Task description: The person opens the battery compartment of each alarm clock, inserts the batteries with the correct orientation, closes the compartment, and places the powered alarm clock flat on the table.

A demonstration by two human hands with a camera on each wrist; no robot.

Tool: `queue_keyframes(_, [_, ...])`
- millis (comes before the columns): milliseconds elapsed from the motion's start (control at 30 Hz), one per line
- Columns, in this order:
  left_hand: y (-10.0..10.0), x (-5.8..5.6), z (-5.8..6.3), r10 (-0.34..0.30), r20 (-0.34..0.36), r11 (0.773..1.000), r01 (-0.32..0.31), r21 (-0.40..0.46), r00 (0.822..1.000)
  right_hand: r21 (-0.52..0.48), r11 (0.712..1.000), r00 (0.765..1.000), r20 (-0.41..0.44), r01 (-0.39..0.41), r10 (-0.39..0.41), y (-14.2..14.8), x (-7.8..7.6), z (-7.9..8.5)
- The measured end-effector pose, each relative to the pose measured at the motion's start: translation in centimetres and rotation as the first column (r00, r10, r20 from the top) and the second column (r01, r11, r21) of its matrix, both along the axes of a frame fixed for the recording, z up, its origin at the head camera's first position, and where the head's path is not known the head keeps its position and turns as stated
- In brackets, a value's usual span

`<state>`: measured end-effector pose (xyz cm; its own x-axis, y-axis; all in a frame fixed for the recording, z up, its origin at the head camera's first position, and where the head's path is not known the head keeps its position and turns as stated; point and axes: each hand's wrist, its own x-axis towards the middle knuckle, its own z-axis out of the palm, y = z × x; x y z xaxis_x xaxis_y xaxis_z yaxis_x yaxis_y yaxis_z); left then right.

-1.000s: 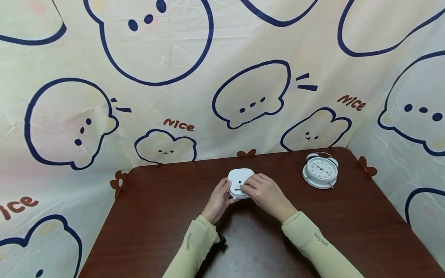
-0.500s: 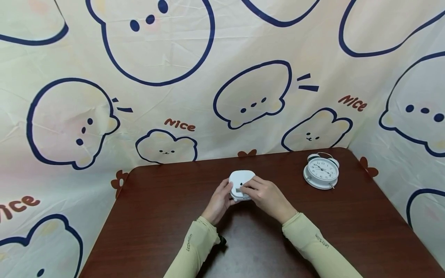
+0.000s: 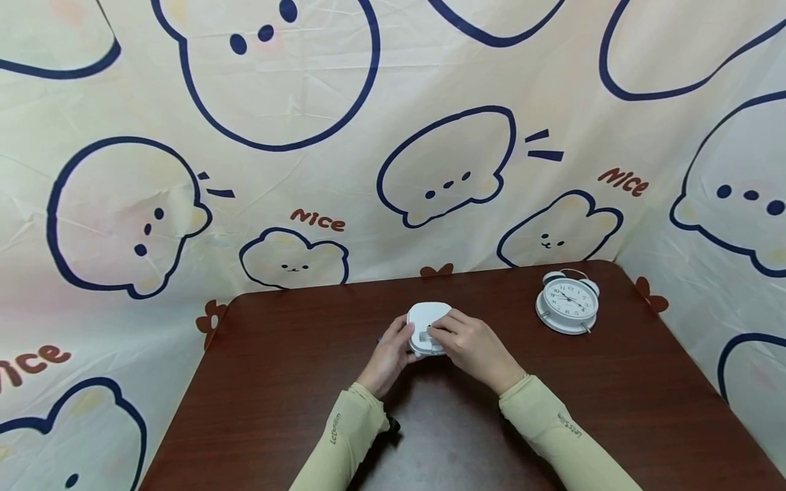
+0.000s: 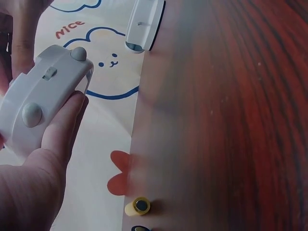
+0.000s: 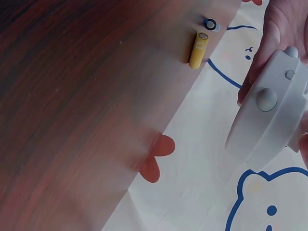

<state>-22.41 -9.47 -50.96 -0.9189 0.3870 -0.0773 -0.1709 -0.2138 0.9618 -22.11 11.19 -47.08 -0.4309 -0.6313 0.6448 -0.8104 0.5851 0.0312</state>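
Observation:
A small white rounded-square clock point(image 3: 428, 314) is held above the table, back up, with a shallow opening in its back. My left hand point(image 3: 385, 358) grips its left side, thumb on the back and fingers underneath. Two round feet and a small catch show on its edge in the left wrist view. Bent over the back, my right hand point(image 3: 475, 348) pinches at the opening; a small white piece, seemingly the battery cover point(image 5: 292, 143), juts out by its fingertips. The fingers partly hide it.
A white twin-bell alarm clock point(image 3: 568, 301) stands at the table's back right. On the brown table point(image 3: 295, 382), a yellow battery point(image 5: 198, 50) stands near the back edge with a second, dark-topped battery point(image 5: 210, 24) close by. A patterned cloth point(image 3: 295, 170) hangs behind.
The white clock has shifted slightly toward me and right, its back tilting a little. A grey-white flap has lifted at the opening under my right fingers, and the dark spot is now mostly covered.

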Motion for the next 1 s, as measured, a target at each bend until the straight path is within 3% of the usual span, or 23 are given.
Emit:
queue_keyframes(667, [-0.03, 0.12, 0.25, -0.015, 0.003, 1.0, 0.015, -0.014, 1.0, -0.035, 0.999, 1.0, -0.003, 0.002, -0.002, 0.52, -0.08, 0.3])
queue_keyframes(1000, [0.1, 0.12, 0.2, 0.009, -0.005, 1.0, -0.009, 0.002, 1.0, -0.173, 0.984, 0.999, 0.026, -0.039, 0.044, 1.02, -0.29, 0.38])
